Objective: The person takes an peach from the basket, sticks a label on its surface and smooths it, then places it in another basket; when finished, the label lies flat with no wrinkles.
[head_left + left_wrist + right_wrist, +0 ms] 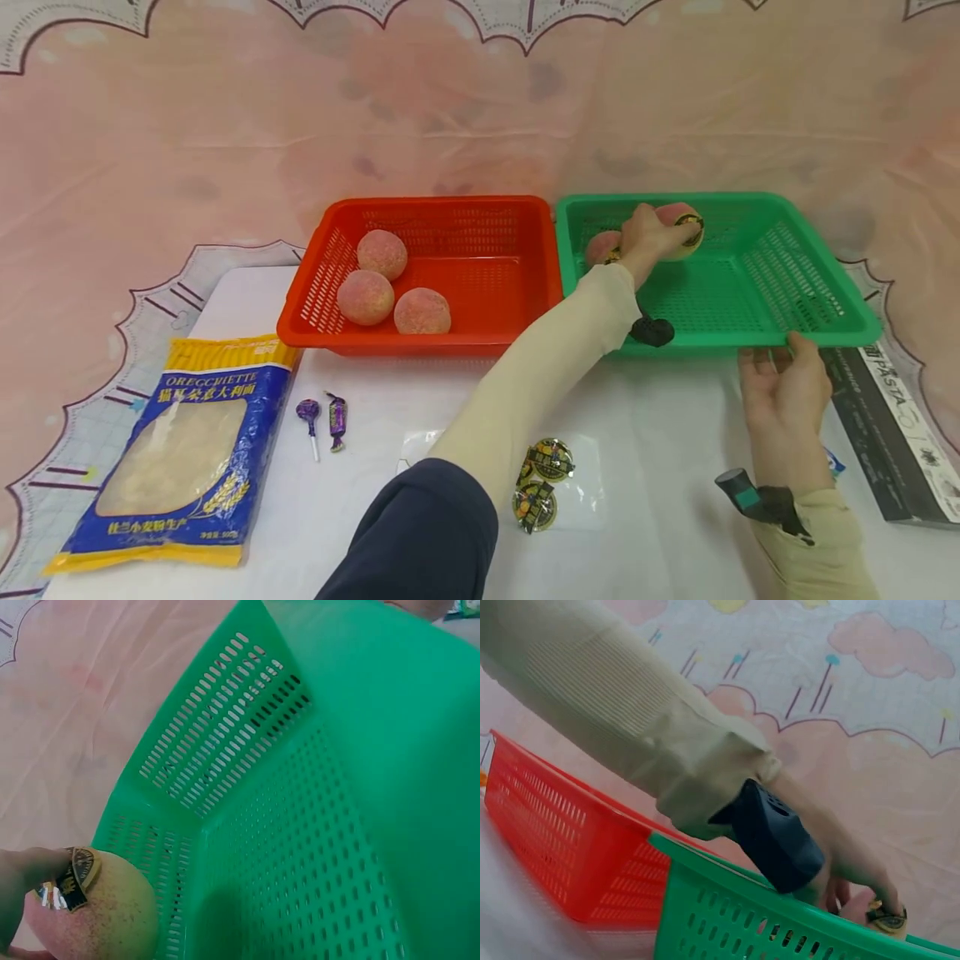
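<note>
In the head view my left hand reaches over the back left of the green basket and grips a peach. A black-and-gold round sticker lies on that peach, under my thumb in the left wrist view. Another peach sits in the basket's left end, partly hidden by the hand. My right hand holds the basket's front rim, thumb on the edge and fingers below it.
Beside the green basket stands a red basket with three peaches. In front lie a pasta bag, a lollipop, a wrapped candy and gold-black stickers on a clear sheet. A black pasta box lies at right.
</note>
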Action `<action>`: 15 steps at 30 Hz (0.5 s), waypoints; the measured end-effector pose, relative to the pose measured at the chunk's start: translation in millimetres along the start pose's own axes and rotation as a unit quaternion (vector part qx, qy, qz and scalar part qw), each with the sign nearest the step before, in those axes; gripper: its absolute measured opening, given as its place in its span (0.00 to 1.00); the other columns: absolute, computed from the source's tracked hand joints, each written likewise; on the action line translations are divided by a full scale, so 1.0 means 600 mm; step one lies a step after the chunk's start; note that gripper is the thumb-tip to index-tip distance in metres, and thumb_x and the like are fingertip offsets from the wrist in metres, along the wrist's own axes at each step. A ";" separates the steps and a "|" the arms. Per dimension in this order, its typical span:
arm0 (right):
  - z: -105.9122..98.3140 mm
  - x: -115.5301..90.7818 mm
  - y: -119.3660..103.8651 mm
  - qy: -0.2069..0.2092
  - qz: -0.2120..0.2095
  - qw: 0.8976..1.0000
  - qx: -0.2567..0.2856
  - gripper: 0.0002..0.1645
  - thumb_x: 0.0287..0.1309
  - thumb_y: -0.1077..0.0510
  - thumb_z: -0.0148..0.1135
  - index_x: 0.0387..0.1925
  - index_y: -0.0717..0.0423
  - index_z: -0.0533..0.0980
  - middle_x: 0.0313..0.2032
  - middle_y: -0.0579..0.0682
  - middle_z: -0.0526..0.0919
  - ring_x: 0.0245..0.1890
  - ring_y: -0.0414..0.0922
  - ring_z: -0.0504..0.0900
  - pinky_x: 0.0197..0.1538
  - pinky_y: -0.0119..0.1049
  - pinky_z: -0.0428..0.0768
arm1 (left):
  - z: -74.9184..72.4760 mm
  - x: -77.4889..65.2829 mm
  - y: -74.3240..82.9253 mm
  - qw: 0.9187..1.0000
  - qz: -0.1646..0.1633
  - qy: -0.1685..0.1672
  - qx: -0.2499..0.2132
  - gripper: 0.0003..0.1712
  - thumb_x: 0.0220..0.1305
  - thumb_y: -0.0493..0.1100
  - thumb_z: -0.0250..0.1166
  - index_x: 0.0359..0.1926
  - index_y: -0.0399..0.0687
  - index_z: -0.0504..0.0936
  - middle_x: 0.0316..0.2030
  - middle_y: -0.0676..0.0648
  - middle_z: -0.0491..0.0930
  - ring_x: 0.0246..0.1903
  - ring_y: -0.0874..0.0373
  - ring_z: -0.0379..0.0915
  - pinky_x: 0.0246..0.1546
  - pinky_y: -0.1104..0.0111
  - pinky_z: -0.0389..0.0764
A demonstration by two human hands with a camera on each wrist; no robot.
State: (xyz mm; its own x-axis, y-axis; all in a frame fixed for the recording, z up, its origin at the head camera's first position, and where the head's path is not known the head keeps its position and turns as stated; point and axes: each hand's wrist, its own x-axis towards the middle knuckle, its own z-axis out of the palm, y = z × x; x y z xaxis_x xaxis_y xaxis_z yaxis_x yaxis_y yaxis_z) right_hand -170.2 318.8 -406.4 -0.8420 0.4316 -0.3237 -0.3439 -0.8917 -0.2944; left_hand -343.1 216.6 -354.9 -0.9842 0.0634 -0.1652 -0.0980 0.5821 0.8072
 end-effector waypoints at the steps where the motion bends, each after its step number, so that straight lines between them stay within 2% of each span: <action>1: -0.002 0.000 0.000 -0.001 0.000 1.000 0.001 0.24 0.56 0.67 0.52 0.54 0.47 0.65 0.47 0.48 0.67 0.49 0.44 0.72 0.51 0.39 0.73 | 0.004 0.002 -0.001 1.000 0.001 -0.003 0.004 0.24 0.47 0.61 0.63 0.41 0.55 0.69 0.35 0.54 0.74 0.34 0.60 0.73 0.28 0.70 0.72; 4: 0.003 0.002 0.000 -0.015 0.007 1.000 -0.002 0.25 0.56 0.66 0.52 0.55 0.46 0.65 0.48 0.48 0.67 0.51 0.44 0.71 0.54 0.39 0.72 | 0.004 0.007 0.002 1.000 0.009 -0.004 0.012 0.24 0.48 0.60 0.63 0.40 0.54 0.69 0.33 0.53 0.74 0.32 0.60 0.72 0.26 0.70 0.71; 7: 0.005 0.003 0.000 -0.014 0.011 1.000 -0.006 0.25 0.56 0.66 0.53 0.55 0.46 0.65 0.48 0.47 0.66 0.51 0.44 0.71 0.54 0.38 0.72 | 0.006 0.011 0.003 1.000 0.007 -0.022 0.020 0.24 0.49 0.59 0.64 0.43 0.53 0.69 0.35 0.53 0.74 0.31 0.60 0.71 0.26 0.70 0.71; 12: 0.002 0.004 -0.003 -0.020 0.018 1.000 0.010 0.25 0.56 0.66 0.52 0.54 0.45 0.64 0.48 0.47 0.65 0.52 0.44 0.70 0.56 0.38 0.70 | 0.013 0.015 -0.002 0.997 0.013 -0.071 0.019 0.29 0.50 0.55 0.63 0.52 0.53 0.65 0.42 0.52 0.73 0.36 0.59 0.71 0.31 0.69 0.73; 15: -0.002 0.004 -0.004 -0.028 0.019 0.999 0.020 0.25 0.57 0.67 0.51 0.55 0.45 0.63 0.49 0.47 0.65 0.53 0.44 0.68 0.57 0.38 0.69 | 0.018 0.017 -0.010 0.995 0.016 -0.095 0.027 0.35 0.51 0.54 0.63 0.59 0.51 0.61 0.48 0.51 0.72 0.43 0.58 0.71 0.37 0.69 0.74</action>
State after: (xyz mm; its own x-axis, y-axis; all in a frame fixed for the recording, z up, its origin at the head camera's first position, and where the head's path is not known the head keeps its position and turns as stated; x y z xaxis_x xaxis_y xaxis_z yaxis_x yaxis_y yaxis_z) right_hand -170.6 322.3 -407.6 -0.8762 0.3897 -0.2835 -0.3264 -0.9127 -0.2458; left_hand -350.9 222.6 -367.6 -0.9406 0.2315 -0.2484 -0.0542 0.6197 0.7830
